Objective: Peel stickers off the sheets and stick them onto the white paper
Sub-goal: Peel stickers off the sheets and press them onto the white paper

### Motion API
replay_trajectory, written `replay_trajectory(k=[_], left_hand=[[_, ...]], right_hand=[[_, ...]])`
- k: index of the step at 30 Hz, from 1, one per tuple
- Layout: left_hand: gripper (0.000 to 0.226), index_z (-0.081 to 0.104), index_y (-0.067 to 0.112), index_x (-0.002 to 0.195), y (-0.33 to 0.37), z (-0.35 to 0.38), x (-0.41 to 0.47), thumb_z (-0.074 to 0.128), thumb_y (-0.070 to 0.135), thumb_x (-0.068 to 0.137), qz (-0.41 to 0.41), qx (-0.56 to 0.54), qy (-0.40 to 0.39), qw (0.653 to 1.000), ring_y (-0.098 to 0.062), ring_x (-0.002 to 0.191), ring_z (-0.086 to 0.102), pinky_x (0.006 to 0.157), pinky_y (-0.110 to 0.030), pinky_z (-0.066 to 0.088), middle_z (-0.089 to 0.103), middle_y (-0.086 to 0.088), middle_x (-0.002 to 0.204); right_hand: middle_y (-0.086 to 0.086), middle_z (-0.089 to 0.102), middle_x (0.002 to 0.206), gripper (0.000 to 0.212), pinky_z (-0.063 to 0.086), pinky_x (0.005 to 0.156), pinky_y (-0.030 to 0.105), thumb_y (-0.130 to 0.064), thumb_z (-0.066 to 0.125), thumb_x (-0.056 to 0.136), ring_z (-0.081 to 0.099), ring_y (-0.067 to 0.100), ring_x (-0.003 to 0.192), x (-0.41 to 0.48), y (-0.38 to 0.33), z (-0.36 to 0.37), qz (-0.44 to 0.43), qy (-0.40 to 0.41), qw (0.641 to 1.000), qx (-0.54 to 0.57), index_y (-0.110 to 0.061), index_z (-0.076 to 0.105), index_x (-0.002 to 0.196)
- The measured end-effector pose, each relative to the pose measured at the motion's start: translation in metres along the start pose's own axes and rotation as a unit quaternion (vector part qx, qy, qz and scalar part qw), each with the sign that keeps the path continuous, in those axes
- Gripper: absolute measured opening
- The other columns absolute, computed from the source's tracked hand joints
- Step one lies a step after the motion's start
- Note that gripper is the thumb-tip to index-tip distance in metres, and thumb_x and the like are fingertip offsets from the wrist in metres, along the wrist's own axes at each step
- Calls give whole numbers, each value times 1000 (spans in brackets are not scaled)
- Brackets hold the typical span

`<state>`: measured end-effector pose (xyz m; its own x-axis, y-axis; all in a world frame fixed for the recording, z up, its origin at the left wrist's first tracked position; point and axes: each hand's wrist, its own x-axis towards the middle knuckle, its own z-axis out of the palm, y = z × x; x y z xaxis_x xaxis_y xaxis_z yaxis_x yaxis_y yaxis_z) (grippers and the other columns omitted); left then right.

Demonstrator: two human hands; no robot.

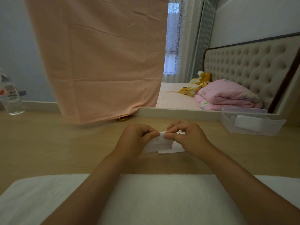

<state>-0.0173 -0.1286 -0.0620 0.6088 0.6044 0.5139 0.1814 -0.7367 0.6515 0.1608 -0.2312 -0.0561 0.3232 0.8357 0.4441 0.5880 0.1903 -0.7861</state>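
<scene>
1. Step in hand: peeling. The left hand [138, 138] and the right hand [188, 138] both pinch the far edge of a small sticker sheet [160, 142]. The fingers are curled and the thumbs sit close together. Whether a sticker has lifted cannot be told.
2. Location: the sheet is at the centre of the surface [65, 151]. It lies over a flat white paper [177, 147], whose right and near edges show beneath it.
3. Next move, as judged: free one sticker with the right fingertips while the left steadies the backing. Then press the sticker onto the paper just below.
4. Edges and room:
   - A white towel [162, 195] lies near, under the forearms.
   - A clear plastic bin [259, 130] stands far right.
   - A water bottle [11, 101] stands far left.
   - A peach cloth [100, 62] hangs beyond the hands.
   - Wood shows left and right of the hands, so sideways movement looks unobstructed.
</scene>
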Motion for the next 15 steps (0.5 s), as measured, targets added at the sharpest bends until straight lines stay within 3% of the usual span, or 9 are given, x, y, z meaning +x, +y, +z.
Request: replay_trajectory(k=[5,10,13,15], left_hand=[[14,80,26,101,-6,-7,1,72,27,90,73,56,0,996,3,83,65,72,-13,48,73,20,87],[12,81,27,95,-9,-9,2,70,30,92,96,126,13,987,-1,74,62,63,-15,45,75,13,83],[12,79,30,98,-12,-7,0,69,33,93,105,137,51,984,-2,73,62,64,-27,51,74,16,87],[20,75,34,106,-9,-2,-1,66,43,91,94,144,83,982,-3,80,61,68,-26,50,71,18,96]], right_hand=[[-8,74,83,15,48,77,17,-12,85,77,67,8,84,0,1,-4,-19,13,1000,6,-25,80,73],[-12,73,84,21,50,74,23,-14,83,80,65,12,84,-1,3,-2,-26,2,999,-37,-34,78,76],[-17,71,84,16,48,66,18,-18,82,82,64,9,79,-2,1,0,-46,-1,996,-77,-33,76,80],[-19,70,82,16,46,64,16,-19,81,82,63,7,79,-3,1,0,-72,8,991,-112,-33,75,80]])
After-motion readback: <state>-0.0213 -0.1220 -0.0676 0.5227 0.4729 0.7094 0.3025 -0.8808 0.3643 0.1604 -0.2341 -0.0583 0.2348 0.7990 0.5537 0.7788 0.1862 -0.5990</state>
